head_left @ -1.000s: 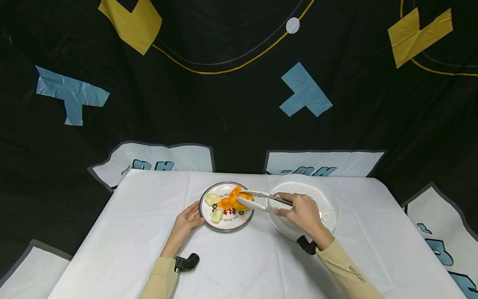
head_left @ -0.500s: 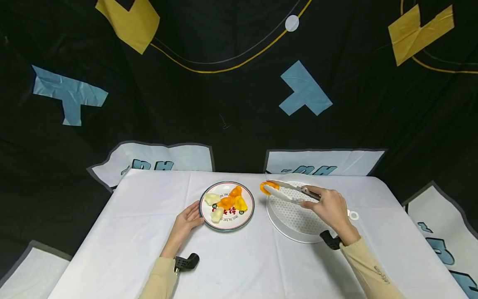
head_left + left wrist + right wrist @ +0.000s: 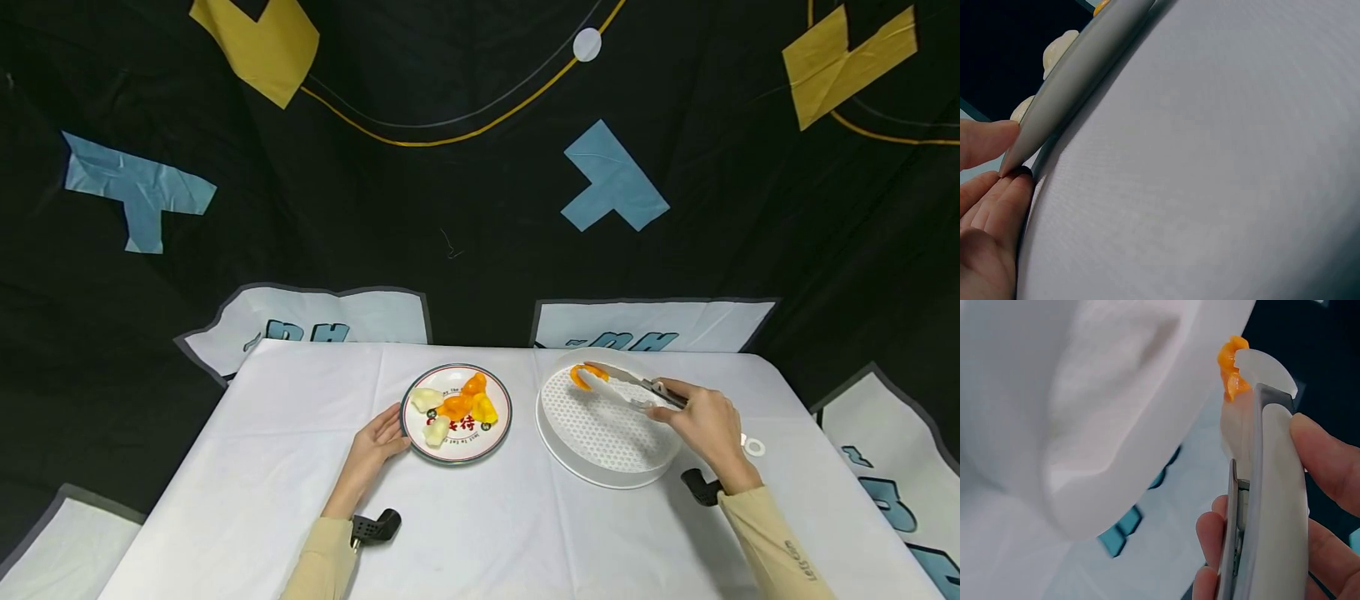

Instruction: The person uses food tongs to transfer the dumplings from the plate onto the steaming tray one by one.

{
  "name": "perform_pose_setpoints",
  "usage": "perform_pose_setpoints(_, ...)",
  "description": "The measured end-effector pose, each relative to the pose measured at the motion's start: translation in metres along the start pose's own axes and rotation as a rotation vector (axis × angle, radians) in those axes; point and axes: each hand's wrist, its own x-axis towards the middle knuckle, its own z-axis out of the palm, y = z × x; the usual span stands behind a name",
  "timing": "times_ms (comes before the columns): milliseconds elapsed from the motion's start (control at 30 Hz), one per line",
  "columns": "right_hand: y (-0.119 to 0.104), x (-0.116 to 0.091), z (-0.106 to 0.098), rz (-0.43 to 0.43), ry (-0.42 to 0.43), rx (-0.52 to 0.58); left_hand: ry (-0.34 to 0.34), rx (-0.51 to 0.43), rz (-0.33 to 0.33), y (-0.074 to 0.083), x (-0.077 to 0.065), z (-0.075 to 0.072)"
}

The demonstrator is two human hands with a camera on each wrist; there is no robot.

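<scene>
My left hand [image 3: 371, 454] holds the left rim of a round plate [image 3: 456, 451] with printed lettering. In the left wrist view the thumb lies over the plate's edge [image 3: 1079, 75], the fingers under it. The plate carries two cream dumpling-like pieces [image 3: 426, 399], two orange ones [image 3: 454, 407] and a yellow one [image 3: 483, 408]. My right hand [image 3: 708, 429] grips pale-tipped tongs [image 3: 636, 383]. Between their tips is an orange crinkled piece [image 3: 1232, 365], above the back left of a white round steamer tray [image 3: 600, 425] with a perforated base.
White cloth [image 3: 480, 533] covers the table. A small white ring [image 3: 754, 447] shows just right of the right hand. Behind the table hangs a black backdrop [image 3: 420, 217] with blue and yellow shapes.
The tongs have drawn an orange piece off the plate and carried it rightward over the tray. My right hand has moved right with them. The left hand has stayed at the plate.
</scene>
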Motion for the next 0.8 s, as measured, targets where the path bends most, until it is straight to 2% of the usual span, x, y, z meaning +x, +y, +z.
perform_pose_setpoints(367,0.027,-0.002,0.002,0.05,-0.011,-0.042,0.014,0.021,0.001,-0.001,0.0,0.0)
perform_pose_setpoints(800,0.045,-0.005,0.007,0.064,-0.005,-0.047,0.023,-0.005,-0.014,-0.001,0.001,0.001)
